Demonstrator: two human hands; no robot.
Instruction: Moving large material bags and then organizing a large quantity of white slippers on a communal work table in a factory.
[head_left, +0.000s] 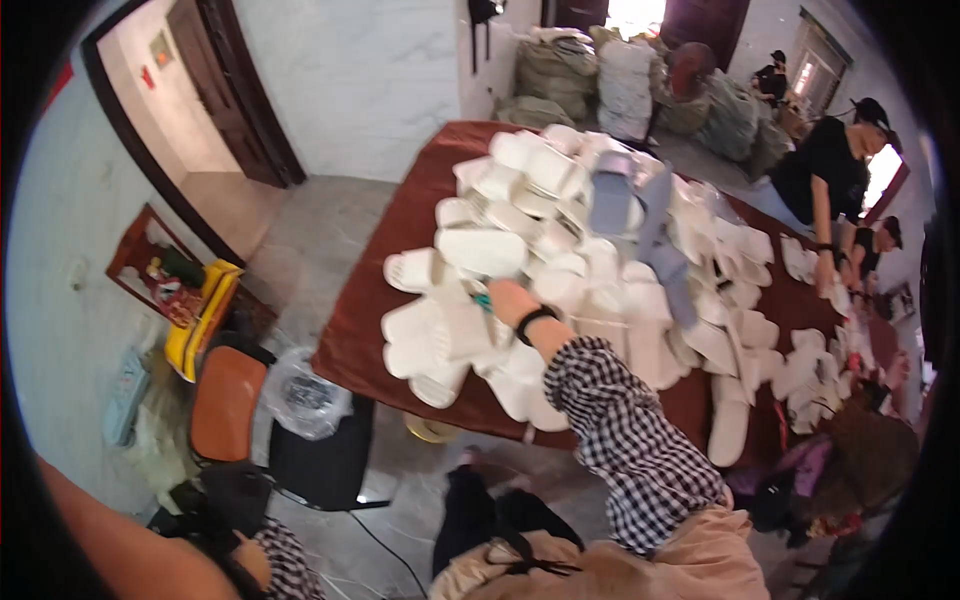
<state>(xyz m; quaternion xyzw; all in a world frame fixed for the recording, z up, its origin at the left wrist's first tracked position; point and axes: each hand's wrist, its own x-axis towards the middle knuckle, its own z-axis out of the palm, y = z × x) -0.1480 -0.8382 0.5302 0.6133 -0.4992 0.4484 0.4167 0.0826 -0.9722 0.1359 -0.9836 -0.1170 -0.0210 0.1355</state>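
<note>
Densely piled white slippers (485, 252) hem the right grip (512, 302), whose hold I can't tell.

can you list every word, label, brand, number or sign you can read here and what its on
No text can be read anywhere in this view.
White slippers: no legible print.
Yellow object by the left wall: any print is too blurred to read.
Stuffed sacks at the back: any markings are too small to read.

Passable along left edge of table (358, 322), far-left to near-left corner. Blocked across the middle by heaped white slippers (482, 252), with gray slippers (612, 196) on top toward the far edge.
</note>
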